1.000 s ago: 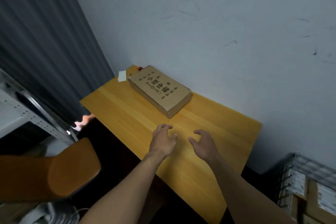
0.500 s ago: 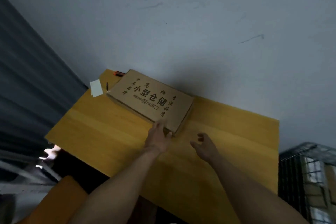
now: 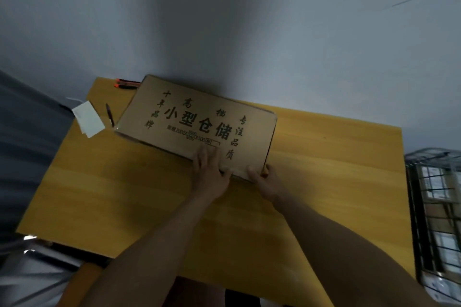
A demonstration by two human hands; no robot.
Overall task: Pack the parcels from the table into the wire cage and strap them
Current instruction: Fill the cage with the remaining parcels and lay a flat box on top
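Note:
A flat brown cardboard parcel (image 3: 194,117) with black printed characters lies on the yellow wooden table (image 3: 124,189), up against the wall. My left hand (image 3: 208,172) rests flat on the parcel's near edge, fingers spread over its top. My right hand (image 3: 264,178) grips the parcel's near right corner, thumb on top and fingers curled round the edge. The wire cage (image 3: 434,212) stands at the right of the table and holds several boxed parcels.
A white slip of paper (image 3: 88,118) and a dark pen (image 3: 109,114) lie at the table's left end. An orange-and-black tool (image 3: 126,83) sits by the wall behind the parcel. A grey curtain (image 3: 27,132) hangs at the left.
Both hands moved forward across the table to the parcel. The left hand came down on its near edge first; the right hand then closed on the near right corner. The view tilted closer.

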